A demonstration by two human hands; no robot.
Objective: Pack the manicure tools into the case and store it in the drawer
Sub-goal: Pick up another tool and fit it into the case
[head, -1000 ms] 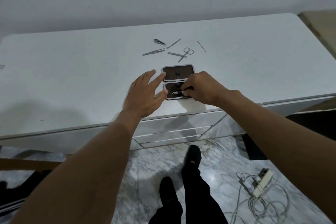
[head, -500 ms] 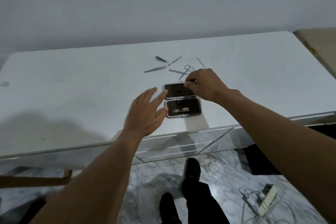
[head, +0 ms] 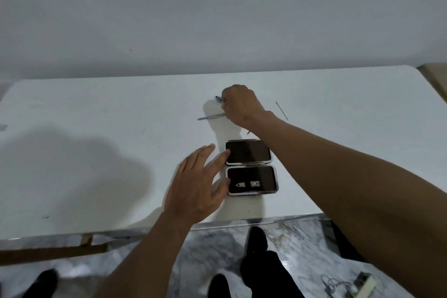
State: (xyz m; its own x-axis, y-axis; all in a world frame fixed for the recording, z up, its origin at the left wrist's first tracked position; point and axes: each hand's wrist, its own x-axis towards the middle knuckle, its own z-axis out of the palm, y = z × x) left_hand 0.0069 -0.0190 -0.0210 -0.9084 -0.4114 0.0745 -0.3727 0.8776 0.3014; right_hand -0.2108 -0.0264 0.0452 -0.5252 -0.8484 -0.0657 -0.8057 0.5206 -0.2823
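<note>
My left hand [head: 198,184] lies with fingers straight and spread, touching the left edge of the open manicure case [head: 251,172] near the table's [head: 96,109] front. One silver tool [head: 248,184] sits strapped in its near half. Recommendation: brace there. Farther off, my right hand [head: 239,104] curls over the small nail clipper [head: 218,98]. The pinch is hidden and unconfirmed. Lift clear of the slender metal tool [head: 210,116] beside it.
</note>
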